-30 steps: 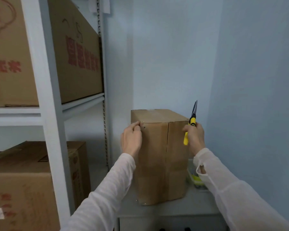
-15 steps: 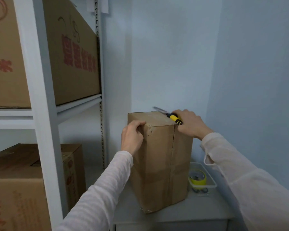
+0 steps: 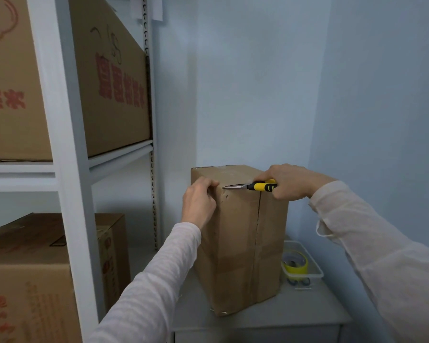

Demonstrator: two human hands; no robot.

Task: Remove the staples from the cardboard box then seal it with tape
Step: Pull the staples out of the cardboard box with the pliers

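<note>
The cardboard box (image 3: 238, 243) is standing on end on the grey counter (image 3: 295, 315), its long axis upright and a flap seam running down the near face. The left hand (image 3: 200, 201) is gripping the box's upper left corner, fingers curled over the edge and bracing it. The right hand (image 3: 289, 181) is closing around the yellow-and-black handles of needle-nose pliers (image 3: 255, 186) at the upper right of the near face.

The pliers are lying almost level along the top edge, tips pointing left and ending just beside the left hand's fingers. Small dark marks (image 3: 225, 196) just below the tips are probably staples, though they are too small to be sure. The coming move likely turns on dipping the tips slightly down and left without nipping those fingers.

A shelving rack (image 3: 67, 169) is crowding the left and a wall is close on the right. A yellow tape roll (image 3: 296, 266) is waiting in a clear tray (image 3: 316, 268) just right of the box.
</note>
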